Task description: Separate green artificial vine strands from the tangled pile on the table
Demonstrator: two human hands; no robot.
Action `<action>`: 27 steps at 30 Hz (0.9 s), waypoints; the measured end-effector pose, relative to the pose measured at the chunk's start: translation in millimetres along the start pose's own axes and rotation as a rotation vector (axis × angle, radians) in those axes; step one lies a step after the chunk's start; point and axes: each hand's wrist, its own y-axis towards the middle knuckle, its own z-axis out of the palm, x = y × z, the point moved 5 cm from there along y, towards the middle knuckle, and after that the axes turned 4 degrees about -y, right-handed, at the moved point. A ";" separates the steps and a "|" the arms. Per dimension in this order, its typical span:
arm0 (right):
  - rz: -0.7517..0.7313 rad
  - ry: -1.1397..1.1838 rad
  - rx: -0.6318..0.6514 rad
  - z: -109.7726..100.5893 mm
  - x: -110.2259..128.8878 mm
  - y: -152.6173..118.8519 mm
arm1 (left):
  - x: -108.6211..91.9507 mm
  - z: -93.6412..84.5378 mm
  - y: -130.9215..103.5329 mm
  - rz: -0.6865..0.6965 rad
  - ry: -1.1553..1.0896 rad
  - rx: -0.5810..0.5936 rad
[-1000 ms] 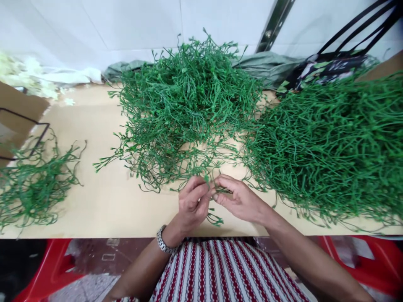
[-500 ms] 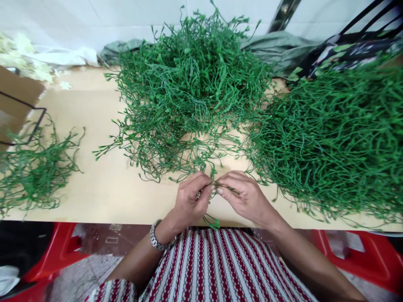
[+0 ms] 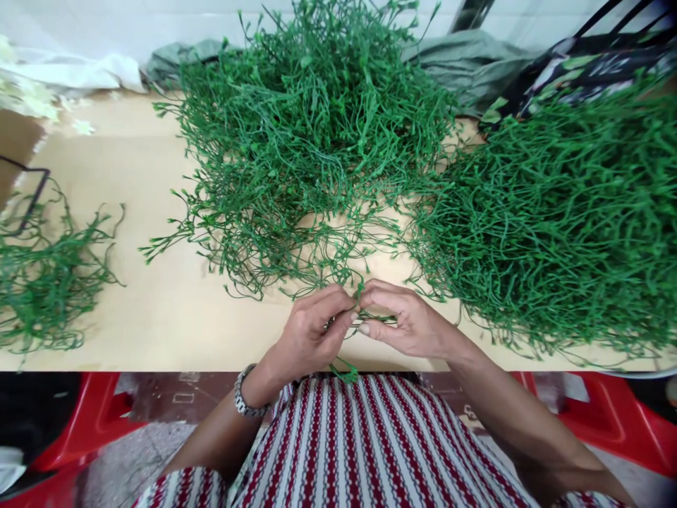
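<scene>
Pale wood-tone tabletop point(image 3: 159, 317), straight front edge. On it: big green-stem pile point(image 3: 317, 127) back-centre, thinning into loose strands toward the front; larger, denser stem mass point(image 3: 560, 226) right, edges meeting the centre pile. Small stem heap point(image 3: 47, 282) far left, bare strip between it and centre. Few pale blossoms point(image 3: 83, 127) back left, near brown cardboard point(image 3: 18, 152).
</scene>
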 end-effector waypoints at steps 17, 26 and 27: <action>-0.031 -0.788 -0.116 4.5 12.7 -7.2 | 12.3 5.4 -2.8 -0.224 0.170 -0.023; 0.117 -0.658 -0.241 15.1 3.1 -3.5 | 9.4 8.0 -7.3 -0.058 0.295 -0.274; 0.124 -0.595 -0.246 15.1 1.5 -3.1 | 9.4 7.8 -6.8 -0.053 0.271 -0.279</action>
